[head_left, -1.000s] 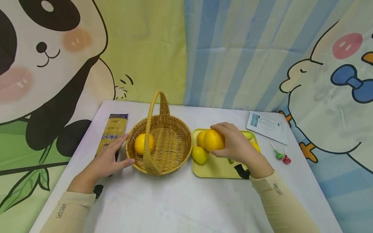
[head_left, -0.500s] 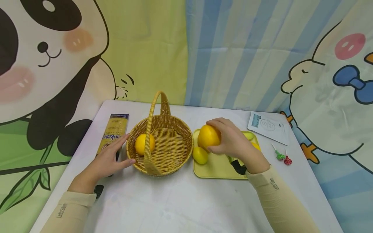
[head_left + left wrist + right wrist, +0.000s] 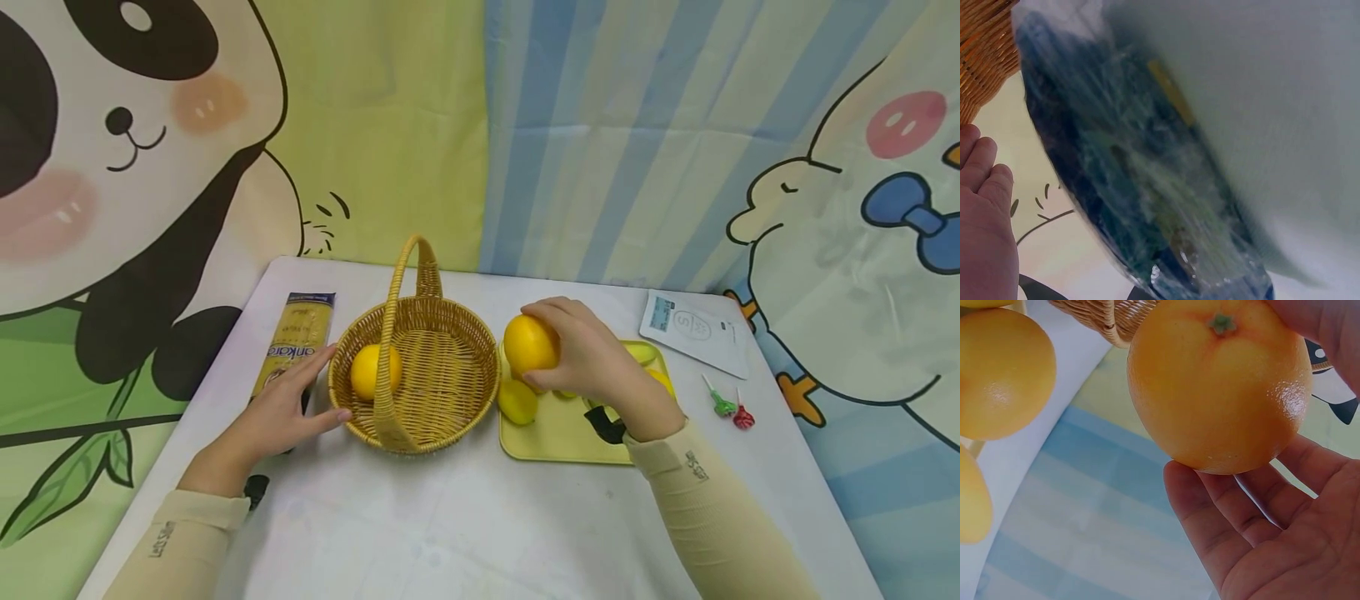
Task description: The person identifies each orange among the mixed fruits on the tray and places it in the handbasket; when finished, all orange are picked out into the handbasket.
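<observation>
My right hand (image 3: pixel 585 350) grips an orange (image 3: pixel 530 343) between thumb and fingers, over the left end of the yellow tray (image 3: pixel 562 442). The right wrist view shows the orange's green stem mark and the fingertips against its side. A wicker basket (image 3: pixel 442 392) with a tall arched handle stands left of the tray, another orange (image 3: pixel 365 372) inside behind the handle. My left hand (image 3: pixel 277 417) is at the basket's left rim, thumb and fingers spread. In the left wrist view its straight fingers (image 3: pixel 999 187) reach the wicker wall. A lemon (image 3: pixel 517 402) lies at the tray's left edge.
A pasta packet (image 3: pixel 306 321) lies left of the basket, partly under my left hand. More yellow and green fruit sits on the tray, largely behind my right hand. At the right lie a white pouch (image 3: pixel 693 332), a green lollipop (image 3: pixel 723 407) and a red lollipop (image 3: pixel 743 418).
My right hand has lifted the orange and carried it left, from over the tray's other fruit to near the basket's right rim. The left hand stays at the basket.
</observation>
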A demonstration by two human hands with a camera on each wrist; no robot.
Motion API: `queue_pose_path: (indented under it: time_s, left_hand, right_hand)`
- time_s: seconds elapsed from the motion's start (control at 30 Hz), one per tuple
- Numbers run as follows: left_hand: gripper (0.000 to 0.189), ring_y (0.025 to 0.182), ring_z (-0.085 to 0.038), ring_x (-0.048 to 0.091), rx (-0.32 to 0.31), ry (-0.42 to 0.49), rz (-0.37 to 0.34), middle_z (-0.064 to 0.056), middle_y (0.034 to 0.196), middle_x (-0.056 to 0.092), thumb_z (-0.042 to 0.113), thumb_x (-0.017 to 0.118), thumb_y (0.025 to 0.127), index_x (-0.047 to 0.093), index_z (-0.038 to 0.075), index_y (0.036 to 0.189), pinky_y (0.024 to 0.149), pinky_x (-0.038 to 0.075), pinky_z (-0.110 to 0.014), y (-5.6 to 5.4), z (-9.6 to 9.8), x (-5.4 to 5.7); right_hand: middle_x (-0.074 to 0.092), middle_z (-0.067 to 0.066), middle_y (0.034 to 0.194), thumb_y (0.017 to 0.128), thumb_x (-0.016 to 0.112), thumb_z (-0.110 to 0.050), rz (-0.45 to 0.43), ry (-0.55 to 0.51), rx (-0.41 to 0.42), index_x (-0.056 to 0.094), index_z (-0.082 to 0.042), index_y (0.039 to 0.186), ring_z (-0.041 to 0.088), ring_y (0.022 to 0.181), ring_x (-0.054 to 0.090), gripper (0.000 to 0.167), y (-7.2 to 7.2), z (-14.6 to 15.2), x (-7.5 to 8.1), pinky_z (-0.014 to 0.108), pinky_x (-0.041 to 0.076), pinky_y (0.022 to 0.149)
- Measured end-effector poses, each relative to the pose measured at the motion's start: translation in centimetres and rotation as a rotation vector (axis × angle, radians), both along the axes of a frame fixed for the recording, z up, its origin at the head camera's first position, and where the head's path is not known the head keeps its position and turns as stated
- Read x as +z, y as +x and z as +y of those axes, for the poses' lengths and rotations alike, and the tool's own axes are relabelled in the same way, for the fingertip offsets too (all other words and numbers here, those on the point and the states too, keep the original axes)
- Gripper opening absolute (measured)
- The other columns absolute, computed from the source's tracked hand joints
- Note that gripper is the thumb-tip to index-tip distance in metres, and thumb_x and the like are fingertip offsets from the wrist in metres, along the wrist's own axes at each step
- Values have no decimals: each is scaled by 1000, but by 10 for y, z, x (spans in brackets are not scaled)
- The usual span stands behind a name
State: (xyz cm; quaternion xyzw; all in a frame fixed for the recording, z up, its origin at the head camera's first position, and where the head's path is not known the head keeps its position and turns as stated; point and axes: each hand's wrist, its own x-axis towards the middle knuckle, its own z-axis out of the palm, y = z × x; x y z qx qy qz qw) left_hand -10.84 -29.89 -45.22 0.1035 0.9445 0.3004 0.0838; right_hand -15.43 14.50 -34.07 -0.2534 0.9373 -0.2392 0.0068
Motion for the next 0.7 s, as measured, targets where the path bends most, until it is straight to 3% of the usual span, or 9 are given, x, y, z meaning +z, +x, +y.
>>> queue_pose_path:
  time_s: [0.7]
  left_hand:
    - [109,157,-52,24,17,-11,-3,-16,174,23,67,75,86,15,31,170,116,24,-83,2,1,0]
  right_hand:
    - [54,4,152,77,91,-35,-8,-14,33,56,-16,150,28,136,52,83,-12,-25,4,50,55,106]
